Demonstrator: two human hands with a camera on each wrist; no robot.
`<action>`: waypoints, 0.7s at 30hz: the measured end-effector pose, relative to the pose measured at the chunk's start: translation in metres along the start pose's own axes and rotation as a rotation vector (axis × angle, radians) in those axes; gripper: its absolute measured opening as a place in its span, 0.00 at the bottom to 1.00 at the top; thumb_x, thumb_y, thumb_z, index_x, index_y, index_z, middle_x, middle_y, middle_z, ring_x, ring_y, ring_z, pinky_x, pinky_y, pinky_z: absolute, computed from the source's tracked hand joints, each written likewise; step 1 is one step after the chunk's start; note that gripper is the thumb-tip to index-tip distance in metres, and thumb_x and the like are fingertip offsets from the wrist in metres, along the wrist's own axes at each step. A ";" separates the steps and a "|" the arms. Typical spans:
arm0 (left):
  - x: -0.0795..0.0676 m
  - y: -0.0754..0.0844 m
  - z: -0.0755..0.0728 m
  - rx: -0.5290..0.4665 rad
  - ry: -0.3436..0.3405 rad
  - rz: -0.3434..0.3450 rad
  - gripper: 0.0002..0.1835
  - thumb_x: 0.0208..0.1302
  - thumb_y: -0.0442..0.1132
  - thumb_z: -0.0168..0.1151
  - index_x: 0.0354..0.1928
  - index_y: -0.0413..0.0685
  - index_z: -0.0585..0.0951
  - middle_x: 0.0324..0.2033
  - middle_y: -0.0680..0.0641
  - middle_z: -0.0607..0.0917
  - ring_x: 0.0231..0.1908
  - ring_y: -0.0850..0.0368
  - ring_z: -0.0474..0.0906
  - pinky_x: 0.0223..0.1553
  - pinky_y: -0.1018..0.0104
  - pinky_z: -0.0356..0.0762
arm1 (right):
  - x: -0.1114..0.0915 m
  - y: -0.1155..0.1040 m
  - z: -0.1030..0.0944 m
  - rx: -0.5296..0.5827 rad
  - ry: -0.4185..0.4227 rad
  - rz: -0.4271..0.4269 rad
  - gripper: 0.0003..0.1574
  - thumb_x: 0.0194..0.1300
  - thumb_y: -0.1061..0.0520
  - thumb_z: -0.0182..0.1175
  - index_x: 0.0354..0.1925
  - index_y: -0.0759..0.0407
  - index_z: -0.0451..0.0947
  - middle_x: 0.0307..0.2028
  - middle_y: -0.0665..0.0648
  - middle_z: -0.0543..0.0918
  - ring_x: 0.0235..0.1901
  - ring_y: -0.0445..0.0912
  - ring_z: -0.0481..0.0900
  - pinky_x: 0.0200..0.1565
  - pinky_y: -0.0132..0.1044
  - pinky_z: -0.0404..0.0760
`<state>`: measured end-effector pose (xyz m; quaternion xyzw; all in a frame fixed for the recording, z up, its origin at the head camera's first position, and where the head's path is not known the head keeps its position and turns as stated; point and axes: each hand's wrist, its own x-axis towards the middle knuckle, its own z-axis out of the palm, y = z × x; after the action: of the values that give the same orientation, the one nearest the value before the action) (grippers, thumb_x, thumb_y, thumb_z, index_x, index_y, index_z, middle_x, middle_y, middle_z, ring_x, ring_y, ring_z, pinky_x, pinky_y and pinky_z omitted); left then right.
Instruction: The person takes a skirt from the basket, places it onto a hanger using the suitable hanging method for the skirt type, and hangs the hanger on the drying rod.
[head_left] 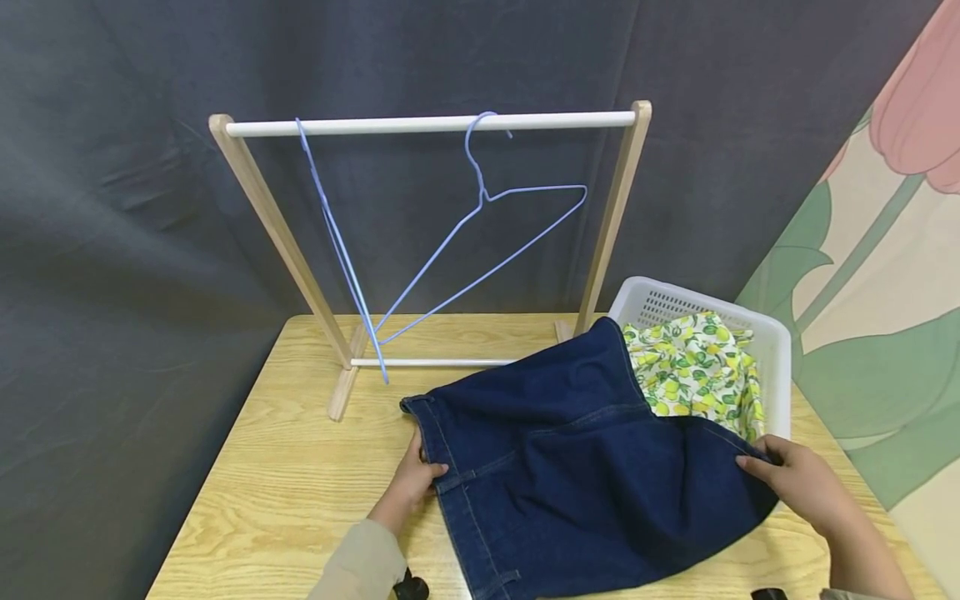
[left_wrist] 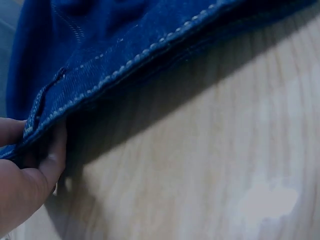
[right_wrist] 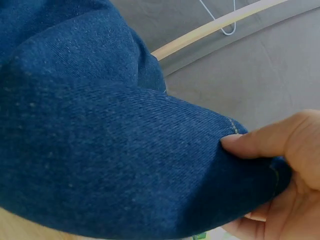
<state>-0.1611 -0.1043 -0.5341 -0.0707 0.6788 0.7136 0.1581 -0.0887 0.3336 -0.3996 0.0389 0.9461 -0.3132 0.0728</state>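
A pair of dark blue denim shorts [head_left: 570, 467] is spread between my two hands, waistband toward the left and legs toward the right. My left hand [head_left: 412, 479] pinches the waistband beside a belt loop, thumb on top and fingers beneath. In the left wrist view the stitched waistband edge [left_wrist: 135, 62] rises off the wood. My right hand [head_left: 806, 483] pinches the hem of the nearer leg between thumb and fingers. The right wrist view shows that thumb lying on the denim [right_wrist: 115, 145]. The farther leg reaches up to the basket's left side.
A white basket [head_left: 780, 358] holding lemon-print fabric [head_left: 697, 367] stands at the right, partly behind the shorts. Behind them is a wooden rack [head_left: 273, 225] with a white rail [head_left: 375, 126]. Two blue hangers [head_left: 480, 196] hang from it. Small black objects [head_left: 411, 586] show along the near edge.
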 end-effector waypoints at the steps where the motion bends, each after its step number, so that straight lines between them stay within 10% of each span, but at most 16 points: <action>1: 0.000 0.002 0.000 -0.028 -0.003 -0.001 0.47 0.50 0.18 0.50 0.66 0.54 0.39 0.55 0.28 0.59 0.44 0.41 0.71 0.35 0.56 0.74 | 0.000 0.000 0.000 0.011 0.006 -0.005 0.14 0.63 0.54 0.48 0.28 0.65 0.65 0.22 0.55 0.66 0.24 0.46 0.64 0.24 0.37 0.62; 14: 0.001 0.047 -0.010 -0.145 -0.026 0.066 0.42 0.49 0.16 0.46 0.66 0.49 0.47 0.45 0.35 0.66 0.36 0.53 0.74 0.35 0.64 0.74 | -0.006 -0.006 0.012 0.321 0.111 -0.054 0.15 0.64 0.56 0.47 0.28 0.68 0.67 0.21 0.53 0.71 0.23 0.42 0.70 0.25 0.33 0.68; 21: 0.003 0.074 -0.021 -0.121 -0.049 0.122 0.41 0.47 0.16 0.43 0.65 0.48 0.50 0.45 0.35 0.63 0.36 0.50 0.72 0.33 0.62 0.74 | -0.004 0.016 0.025 0.786 0.036 -0.255 0.08 0.63 0.66 0.44 0.33 0.64 0.71 0.25 0.54 0.74 0.23 0.46 0.74 0.25 0.34 0.74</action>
<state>-0.1898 -0.1266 -0.4666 -0.0214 0.6335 0.7631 0.1263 -0.0804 0.3309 -0.4283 -0.0483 0.7527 -0.6566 -0.0036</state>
